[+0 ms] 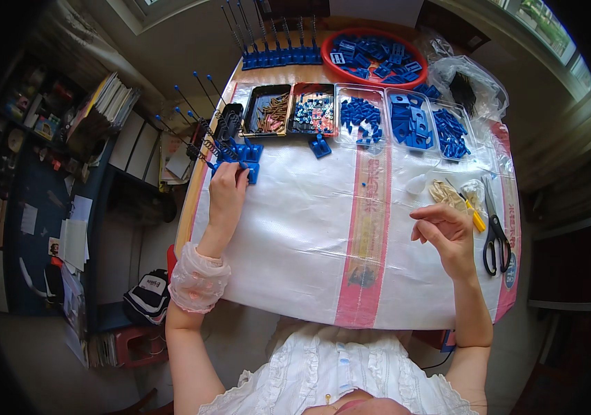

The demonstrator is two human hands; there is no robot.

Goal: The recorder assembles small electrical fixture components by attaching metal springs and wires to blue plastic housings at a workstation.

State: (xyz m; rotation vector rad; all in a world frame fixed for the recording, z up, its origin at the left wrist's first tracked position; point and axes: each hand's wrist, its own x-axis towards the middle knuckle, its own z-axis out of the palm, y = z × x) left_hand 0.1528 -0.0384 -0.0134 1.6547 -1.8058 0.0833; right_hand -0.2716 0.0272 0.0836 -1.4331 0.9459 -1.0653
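Note:
My left hand is at the left edge of the table, its fingers closed on a blue plastic base. Right by it stands a cluster of similar bases with black coil springs and thin blue-tipped rods leaning out to the left. My right hand hovers over the right side of the table, fingers loosely bent and apart, with nothing visible in them. Close to that hand lie a beige cloth-like bundle and a yellow-handled tool. One loose blue base sits in front of the trays.
Along the back stand a black tray of brass-coloured pins, a tray of small mixed pieces and clear boxes of blue parts. Behind are a red basin and a row of finished-looking assemblies. Black-handled scissors lie at right.

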